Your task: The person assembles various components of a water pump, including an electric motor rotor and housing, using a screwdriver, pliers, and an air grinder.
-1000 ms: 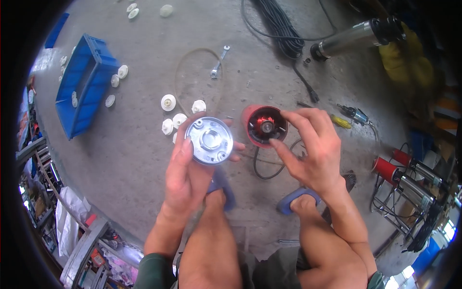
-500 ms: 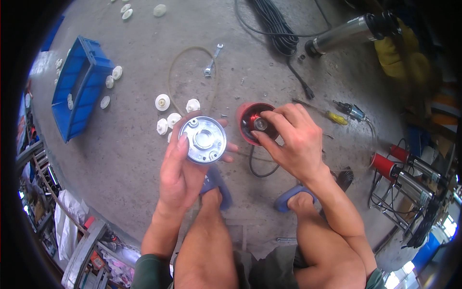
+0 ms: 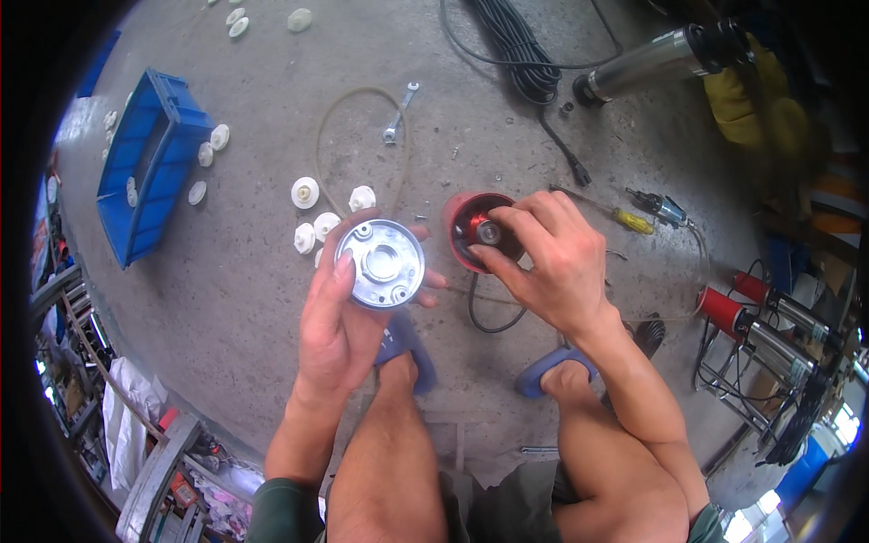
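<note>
Red motor housing (image 3: 452, 224) stands in front of me, a bit R of centre, open end up toward my eyes; what's under it I can't tell. Inside I see a reddish ring and, mid-opening, a round metal piece (image 3: 489, 233).

Change vs 1 s ago: my R hand (image 3: 561, 258) had thumb + index out at the rim; now both tips are down in the opening, 1 on each side of the metal piece. Over the last 0.5 s, hardly any shift. Means, as I judge it, the work is now at that centre piece, not the rim. Grip there: thumb + index curved toward each other, other fingers bent; whether they really pinch the piece or just sit beside it, can't tell.

L hand (image 3: 335, 339) is unchanged: it holds a silver round cover (image 3: 381, 263), thumb on the near L edge, fingers spread behind w/ tips poking out past the R edge. Cover's recessed face is up, 2 small holes near its edge. It's near the housing but apart, so the 2 parts are separate for now.

Around: white discs (image 3: 305, 192) on the floor just beyond the L hand, wrench (image 3: 403, 113) farther off, blue bin (image 3: 136, 231) well apart on the L. Past the R hand: screwdriver w/ yellow handle (image 3: 634, 221), then a blue-grey tool (image 3: 665, 208). Black cable coil (image 3: 516, 50) + steel cylinder (image 3: 638, 68) lie up top.
</note>
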Motion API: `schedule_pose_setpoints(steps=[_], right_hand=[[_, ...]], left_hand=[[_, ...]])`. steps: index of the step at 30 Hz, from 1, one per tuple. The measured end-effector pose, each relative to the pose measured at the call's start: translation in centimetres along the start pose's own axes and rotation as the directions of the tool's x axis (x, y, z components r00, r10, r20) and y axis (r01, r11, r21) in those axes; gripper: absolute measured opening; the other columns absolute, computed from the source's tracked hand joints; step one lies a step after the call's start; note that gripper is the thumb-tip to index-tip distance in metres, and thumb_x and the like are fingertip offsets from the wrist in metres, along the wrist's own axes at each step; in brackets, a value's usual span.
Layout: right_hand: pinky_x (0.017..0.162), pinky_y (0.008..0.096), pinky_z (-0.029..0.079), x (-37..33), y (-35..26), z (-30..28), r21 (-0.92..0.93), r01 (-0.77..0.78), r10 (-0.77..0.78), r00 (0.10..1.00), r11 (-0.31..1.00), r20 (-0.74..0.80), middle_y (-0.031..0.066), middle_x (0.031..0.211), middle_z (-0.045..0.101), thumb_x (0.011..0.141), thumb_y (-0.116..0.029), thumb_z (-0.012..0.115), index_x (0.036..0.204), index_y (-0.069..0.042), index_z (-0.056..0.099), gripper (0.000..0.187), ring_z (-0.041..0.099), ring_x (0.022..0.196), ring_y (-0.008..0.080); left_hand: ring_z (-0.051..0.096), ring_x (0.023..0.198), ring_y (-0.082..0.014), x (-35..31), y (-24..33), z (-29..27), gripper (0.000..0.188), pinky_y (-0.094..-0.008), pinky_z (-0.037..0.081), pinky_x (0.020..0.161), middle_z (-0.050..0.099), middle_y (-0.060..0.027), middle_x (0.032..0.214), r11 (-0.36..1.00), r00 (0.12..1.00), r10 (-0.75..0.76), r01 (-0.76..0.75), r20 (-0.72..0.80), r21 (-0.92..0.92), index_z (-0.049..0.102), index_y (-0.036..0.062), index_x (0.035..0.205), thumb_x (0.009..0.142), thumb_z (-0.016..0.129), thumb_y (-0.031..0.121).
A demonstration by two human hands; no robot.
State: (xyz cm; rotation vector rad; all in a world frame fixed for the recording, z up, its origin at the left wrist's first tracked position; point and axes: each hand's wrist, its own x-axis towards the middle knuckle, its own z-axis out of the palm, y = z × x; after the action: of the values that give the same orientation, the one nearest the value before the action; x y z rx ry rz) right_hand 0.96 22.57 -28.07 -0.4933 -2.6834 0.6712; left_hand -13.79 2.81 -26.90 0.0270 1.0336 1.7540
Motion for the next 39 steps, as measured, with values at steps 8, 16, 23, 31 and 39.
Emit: schedule_pose_setpoints(steps=[8,16,23,31,39], right_hand=[[0.066,0.0380,0.054,0.21,-0.18,-0.28,-0.022,-0.008,0.008,1.000,1.000,0.029,0.0051,0.093,0.065,0.071,-0.019,0.091,0.103,-0.008,0.072,0.039,0.064,0.084,0.0255],[0.066,0.0381,0.054,0.20,-0.30,-0.33,-0.038,-0.007,0.009,0.999,0.999,0.033,0.0037,0.093,0.064,0.070,-0.020,0.090,0.104,-0.010,0.072,0.039,0.064,0.085,0.0249],[0.066,0.0374,0.054,-0.03,-0.09,-0.57,-0.023,-0.010,0.010,1.000,1.000,0.016,0.0031,0.093,0.065,0.071,-0.018,0.090,0.104,-0.011,0.073,0.038,0.064,0.084,0.0248],[0.066,0.0370,0.053,-0.23,-0.06,-0.24,-0.010,-0.010,0.010,1.000,1.000,0.008,0.0067,0.093,0.067,0.073,-0.017,0.092,0.103,-0.007,0.075,0.036,0.065,0.082,0.0265],[0.065,0.0368,0.053,0.02,-0.10,-0.33,-0.026,-0.002,0.003,1.000,1.000,0.010,0.0064,0.093,0.067,0.072,-0.018,0.092,0.101,-0.007,0.075,0.036,0.065,0.082,0.0258]], left_hand=[[0.070,0.110,-0.0428,-0.07,0.01,-0.12,0.063,-0.0474,0.059,0.091,0.054,-0.0314,0.147,1.000,1.000,0.003,-0.003,0.007,0.017,0.034,0.0047,0.157,0.108,0.049,0.041],[0.070,0.110,-0.0427,-0.06,-0.04,-0.31,0.064,-0.0472,0.059,0.090,0.054,-0.0315,0.147,1.000,1.000,0.003,-0.003,-0.001,0.010,0.034,0.0049,0.157,0.107,0.050,0.041],[0.070,0.110,-0.0425,0.00,-0.07,-0.28,0.064,-0.0470,0.059,0.090,0.054,-0.0315,0.147,1.000,1.000,0.001,-0.001,-0.002,0.009,0.034,0.0050,0.157,0.107,0.051,0.041],[0.070,0.110,-0.0435,-0.04,-0.21,-0.62,0.062,-0.0480,0.060,0.091,0.054,-0.0321,0.146,1.000,1.000,-0.011,0.010,-0.004,-0.019,0.034,0.0044,0.157,0.108,0.051,0.037],[0.070,0.111,-0.0455,0.11,-0.12,-0.82,0.059,-0.0498,0.061,0.092,0.055,-0.0330,0.144,0.997,0.999,0.002,0.001,0.033,-0.080,0.032,0.0028,0.156,0.109,0.051,0.031]])
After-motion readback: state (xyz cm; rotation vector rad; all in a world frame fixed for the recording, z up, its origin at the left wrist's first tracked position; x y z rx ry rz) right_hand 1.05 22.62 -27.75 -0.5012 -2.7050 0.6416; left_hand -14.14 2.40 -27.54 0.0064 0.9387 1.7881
